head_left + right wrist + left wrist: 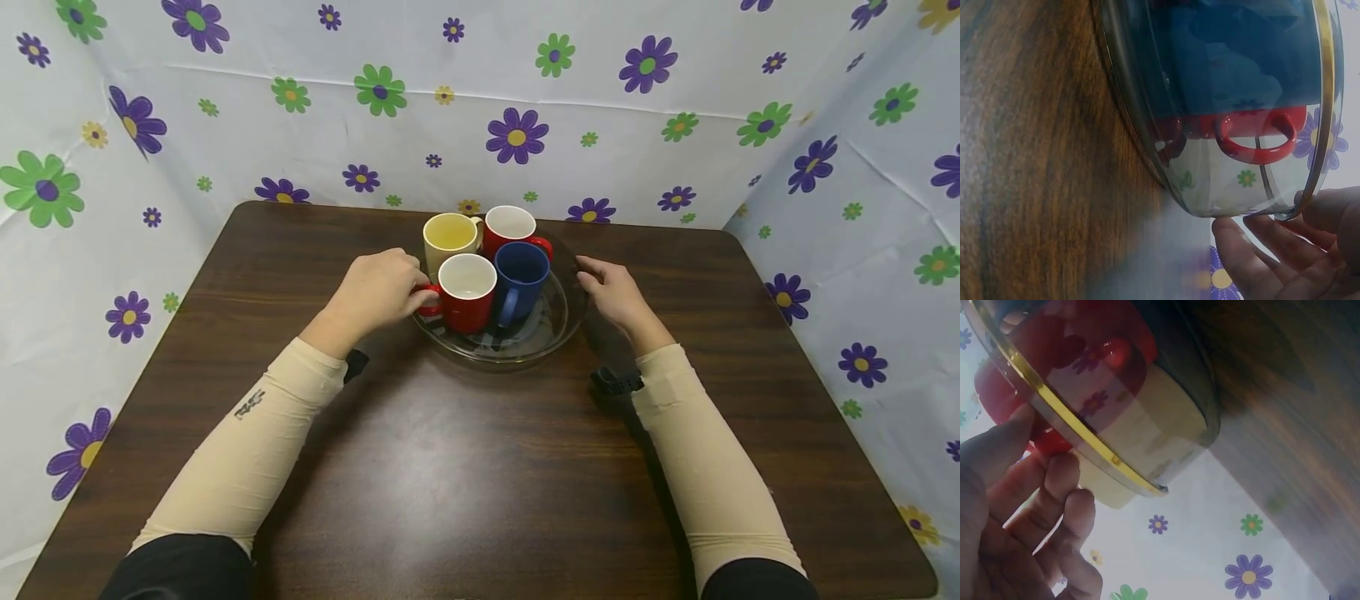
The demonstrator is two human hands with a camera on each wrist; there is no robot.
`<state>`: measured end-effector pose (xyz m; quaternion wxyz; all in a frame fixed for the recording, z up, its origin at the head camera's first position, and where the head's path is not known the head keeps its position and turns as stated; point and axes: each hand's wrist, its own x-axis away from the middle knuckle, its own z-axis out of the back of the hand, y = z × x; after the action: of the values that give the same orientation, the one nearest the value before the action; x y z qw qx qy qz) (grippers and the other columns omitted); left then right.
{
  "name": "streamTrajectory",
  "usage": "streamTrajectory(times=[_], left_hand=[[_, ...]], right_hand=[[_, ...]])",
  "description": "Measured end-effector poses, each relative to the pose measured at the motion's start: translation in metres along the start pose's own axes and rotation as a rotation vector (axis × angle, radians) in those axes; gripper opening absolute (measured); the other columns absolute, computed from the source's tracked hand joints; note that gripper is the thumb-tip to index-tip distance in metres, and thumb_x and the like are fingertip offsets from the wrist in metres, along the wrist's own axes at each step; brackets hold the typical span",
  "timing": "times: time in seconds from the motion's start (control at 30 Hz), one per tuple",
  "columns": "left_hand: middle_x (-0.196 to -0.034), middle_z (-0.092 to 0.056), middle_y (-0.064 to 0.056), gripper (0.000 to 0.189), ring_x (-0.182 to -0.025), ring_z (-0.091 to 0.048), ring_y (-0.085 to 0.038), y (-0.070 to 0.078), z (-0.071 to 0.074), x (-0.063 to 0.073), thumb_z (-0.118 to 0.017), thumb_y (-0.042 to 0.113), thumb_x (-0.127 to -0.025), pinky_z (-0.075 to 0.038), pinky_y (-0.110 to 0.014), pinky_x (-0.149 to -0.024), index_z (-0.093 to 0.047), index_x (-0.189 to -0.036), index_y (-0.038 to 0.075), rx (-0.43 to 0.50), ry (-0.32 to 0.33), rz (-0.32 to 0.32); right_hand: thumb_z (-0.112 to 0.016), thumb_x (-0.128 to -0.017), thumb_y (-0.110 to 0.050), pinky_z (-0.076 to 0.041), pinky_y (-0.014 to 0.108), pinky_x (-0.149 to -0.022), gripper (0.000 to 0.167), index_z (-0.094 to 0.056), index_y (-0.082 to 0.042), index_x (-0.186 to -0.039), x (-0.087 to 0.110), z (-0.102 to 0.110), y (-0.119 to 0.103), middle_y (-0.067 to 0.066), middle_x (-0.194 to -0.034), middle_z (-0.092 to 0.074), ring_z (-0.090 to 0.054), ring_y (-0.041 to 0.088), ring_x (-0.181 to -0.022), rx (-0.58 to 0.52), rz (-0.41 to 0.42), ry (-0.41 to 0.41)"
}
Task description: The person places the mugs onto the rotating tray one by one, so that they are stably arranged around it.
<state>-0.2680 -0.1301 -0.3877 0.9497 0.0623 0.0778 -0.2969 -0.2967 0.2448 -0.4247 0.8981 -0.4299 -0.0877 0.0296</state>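
Observation:
A clear glass dish (pixel 498 360) stands at the back of the table with several mugs in it. At front left in it is a red mug (pixel 468 315) with a white inside; my left hand (pixel 381 287) pinches its handle (pixel 1052 442), just above the dish rim. Beside it stands a blue mug (pixel 523 268), handle toward me. Behind these are a yellow mug (pixel 447 242) and a second red mug (pixel 504 237). On the dish's right side, my right hand (pixel 617 292) grips the rim (pixel 1321 131), thumb at the edge and fingers against the outer wall.
The dark wooden table (pixel 442 483) extends forward and to both sides. A white curtain (pixel 420 50) with purple, green and yellow flowers surrounds its back and sides. Dark wrist straps (pixel 617 382) sit below both hands.

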Motion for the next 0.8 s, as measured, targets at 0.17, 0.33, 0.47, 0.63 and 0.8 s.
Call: streamTrajectory(times=[0.17, 0.33, 0.47, 0.63, 0.8], left_hand=[[-0.077, -0.064, -0.001, 0.020, -0.077, -0.058, -0.022, -0.0039, 0.0009, 0.0003, -0.076, 0.035, -0.092, -0.053, -0.038, -0.060, -0.082, -0.090, 0.016, 0.007, 0.000, -0.024], [-0.078, -0.064, -0.004, 0.022, -0.077, -0.061, -0.024, -0.0020, -0.0008, 0.0029, -0.075, 0.034, -0.093, -0.054, -0.042, -0.060, -0.082, -0.094, 0.013, 0.016, 0.023, -0.018], [-0.080, -0.065, -0.003, 0.023, -0.077, -0.062, -0.023, -0.0008, -0.0039, 0.0029, -0.074, 0.035, -0.093, -0.055, -0.042, -0.060, -0.082, -0.097, 0.014, 0.018, 0.041, -0.012], [-0.082, -0.065, -0.001, 0.023, -0.074, -0.061, -0.020, 0.0005, -0.0059, 0.0043, -0.074, 0.037, -0.093, -0.053, -0.040, -0.059, -0.080, -0.095, 0.015, 0.041, 0.048, 0.013], [-0.080, -0.062, -0.001, 0.023, -0.071, -0.059, -0.019, 0.0008, -0.0088, 0.0072, -0.073, 0.037, -0.094, -0.051, -0.038, -0.059, -0.077, -0.092, 0.015, 0.059, 0.047, 0.037]], right_hand=[[-0.045, -0.110, -0.022, -0.045, 0.054, -0.107, 0.050, -0.036, -0.012, -0.158, -0.0024, -0.0001, 0.0013, 0.023, -0.146, -0.053, -0.060, 0.040, -0.116, 0.014, 0.002, -0.014], [-0.043, -0.110, -0.023, -0.045, 0.048, -0.097, 0.049, -0.037, -0.011, -0.158, -0.0049, -0.0016, 0.0008, 0.023, -0.140, -0.058, -0.056, 0.034, -0.108, 0.018, 0.016, -0.006], [-0.043, -0.111, -0.023, -0.043, 0.051, -0.107, 0.049, -0.037, -0.012, -0.158, -0.0068, -0.0002, 0.0003, 0.022, -0.144, -0.055, -0.054, 0.035, -0.122, 0.005, 0.010, -0.003], [-0.043, -0.110, -0.026, -0.040, 0.054, -0.112, 0.048, -0.040, -0.011, -0.156, -0.0100, -0.0009, 0.0015, 0.022, -0.143, -0.056, -0.052, 0.037, -0.131, 0.006, 0.025, 0.027], [-0.043, -0.110, -0.030, -0.040, 0.054, -0.111, 0.048, -0.048, -0.005, -0.151, -0.0022, -0.0034, -0.0029, 0.024, -0.137, -0.060, -0.056, 0.039, -0.126, 0.098, 0.073, 0.123]])
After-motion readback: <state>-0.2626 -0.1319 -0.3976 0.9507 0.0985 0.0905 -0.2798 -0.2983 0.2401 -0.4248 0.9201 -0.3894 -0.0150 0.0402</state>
